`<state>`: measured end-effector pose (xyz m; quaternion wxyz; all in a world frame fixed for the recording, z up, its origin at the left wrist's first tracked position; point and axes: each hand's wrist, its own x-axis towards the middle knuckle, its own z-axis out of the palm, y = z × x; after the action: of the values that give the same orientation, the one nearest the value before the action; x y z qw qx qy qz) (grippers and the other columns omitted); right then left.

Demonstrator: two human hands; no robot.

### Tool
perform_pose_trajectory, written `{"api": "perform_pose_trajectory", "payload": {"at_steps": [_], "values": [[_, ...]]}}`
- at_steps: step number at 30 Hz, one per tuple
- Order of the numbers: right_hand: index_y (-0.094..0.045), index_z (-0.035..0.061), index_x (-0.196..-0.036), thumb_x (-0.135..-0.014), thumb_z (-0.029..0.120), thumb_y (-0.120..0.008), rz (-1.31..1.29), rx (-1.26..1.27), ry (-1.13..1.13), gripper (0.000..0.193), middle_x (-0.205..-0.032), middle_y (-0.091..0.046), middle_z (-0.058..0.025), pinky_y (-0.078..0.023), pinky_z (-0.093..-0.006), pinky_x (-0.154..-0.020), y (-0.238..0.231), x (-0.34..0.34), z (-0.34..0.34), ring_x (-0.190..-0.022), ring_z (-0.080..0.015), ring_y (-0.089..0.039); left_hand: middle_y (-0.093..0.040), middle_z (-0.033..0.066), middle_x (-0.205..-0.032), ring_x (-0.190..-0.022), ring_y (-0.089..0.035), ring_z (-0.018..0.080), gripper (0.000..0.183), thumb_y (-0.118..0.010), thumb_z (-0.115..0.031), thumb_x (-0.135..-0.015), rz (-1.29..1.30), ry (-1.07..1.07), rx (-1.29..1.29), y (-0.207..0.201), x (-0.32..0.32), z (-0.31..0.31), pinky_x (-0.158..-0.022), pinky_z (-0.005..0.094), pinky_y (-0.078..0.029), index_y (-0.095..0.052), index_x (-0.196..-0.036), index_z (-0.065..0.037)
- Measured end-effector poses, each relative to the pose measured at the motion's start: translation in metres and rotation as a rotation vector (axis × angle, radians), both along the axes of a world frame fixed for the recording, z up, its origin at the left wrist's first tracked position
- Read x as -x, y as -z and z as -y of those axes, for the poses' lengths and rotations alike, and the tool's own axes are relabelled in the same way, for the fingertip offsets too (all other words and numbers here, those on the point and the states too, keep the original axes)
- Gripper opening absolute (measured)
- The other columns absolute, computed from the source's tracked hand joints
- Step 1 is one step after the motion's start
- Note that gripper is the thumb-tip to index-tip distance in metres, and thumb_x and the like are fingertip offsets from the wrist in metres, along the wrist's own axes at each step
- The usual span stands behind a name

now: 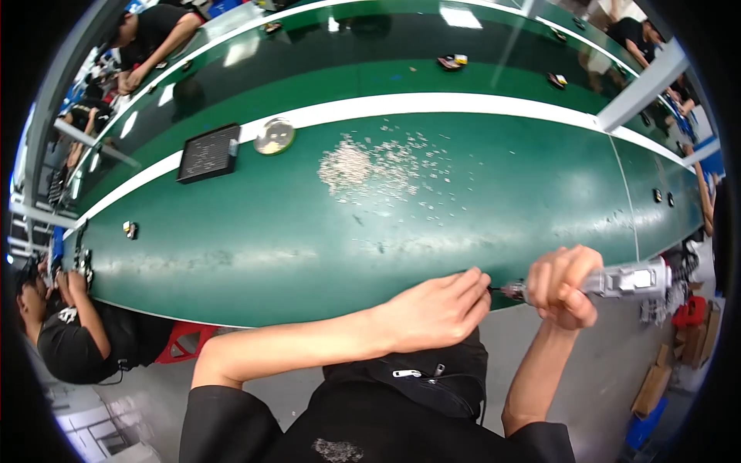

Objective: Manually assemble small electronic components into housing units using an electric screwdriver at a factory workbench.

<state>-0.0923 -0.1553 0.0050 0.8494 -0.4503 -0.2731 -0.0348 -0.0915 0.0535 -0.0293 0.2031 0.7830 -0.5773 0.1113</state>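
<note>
My right hand (565, 287) is wrapped round a grey electric screwdriver (634, 281), held sideways above the near edge of the green worktable (270, 262). Its bit end points left, toward my left hand (441, 310). The fingers of that left hand are pinched together right at the tip of the bit. Whatever they hold is too small and too hidden to make out. Beyond my hands, a heap of tiny silvery pieces (345, 166), which look like small screws, spreads out loosely to the right across the tabletop.
A black tray (209, 153) with small pieces in it stands at the far left, beside a round shallow dish (275, 136). Past the white rail (370, 104) runs a belt carrying small dark parts (452, 62). A metal post (644, 85) rises at right. A person (77, 332) sits at left.
</note>
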Motion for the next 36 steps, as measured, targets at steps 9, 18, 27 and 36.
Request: {"api": "perform_pose_trajectory", "payload": {"at_steps": [9, 18, 27, 36], "values": [[-0.047, 0.0061, -0.084, -0.089, 0.014, -0.059, -0.152, -0.364, 0.093, 0.015, -0.049, -0.043, 0.0007, -0.039, -0.025, -0.042, 0.017, 0.038, 0.017, -0.04, -0.0103, -0.042, -0.058, 0.0167, -0.115, -0.101, -0.056, 0.0353, 0.039, -0.066, 0.003, -0.072, -0.129, -0.869, 0.07, -0.011, 0.021, -0.163, -0.088, 0.0428, -0.046, -0.057, -0.11, -0.001], [-0.055, 0.009, -0.089, -0.091, 0.021, -0.052, -0.498, -0.725, -0.11, 0.012, -0.053, -0.038, 0.0021, -0.036, -0.0268, -0.053, 0.036, 0.04, -0.049, -0.045, -0.009, -0.038, -0.034, 0.0226, -0.143, -0.132, -0.033, 0.0405, 0.048, -0.059, -0.005, -0.084, -0.234, -1.053, 0.171, -0.039, 0.014, -0.128, -0.107, 0.0472, -0.029, -0.046, -0.13, 0.001], [-0.057, 0.0103, -0.096, -0.09, 0.022, -0.051, -0.364, -0.7, -0.2, 0.015, -0.05, -0.043, 0.0012, -0.04, -0.0252, -0.046, 0.027, 0.071, -0.06, -0.042, -0.0102, -0.046, -0.039, 0.0249, -0.143, -0.13, -0.039, 0.0409, 0.059, -0.058, -0.031, -0.085, -0.778, -0.004, 0.318, -0.057, 0.011, 0.021, -0.108, 0.0479, -0.027, -0.047, -0.134, 0.0], [-0.058, 0.0053, -0.094, -0.09, 0.021, -0.048, -0.402, -0.758, -0.223, 0.019, -0.051, -0.039, -0.0008, -0.037, -0.0258, -0.045, 0.04, 0.076, -0.065, -0.044, -0.0129, -0.043, -0.049, 0.0268, -0.134, -0.122, -0.05, 0.0363, 0.043, -0.054, -0.019, -0.089, -1.084, 0.034, 0.52, -0.046, 0.022, 0.032, -0.102, 0.0421, -0.037, -0.056, -0.125, 0.004]]}}
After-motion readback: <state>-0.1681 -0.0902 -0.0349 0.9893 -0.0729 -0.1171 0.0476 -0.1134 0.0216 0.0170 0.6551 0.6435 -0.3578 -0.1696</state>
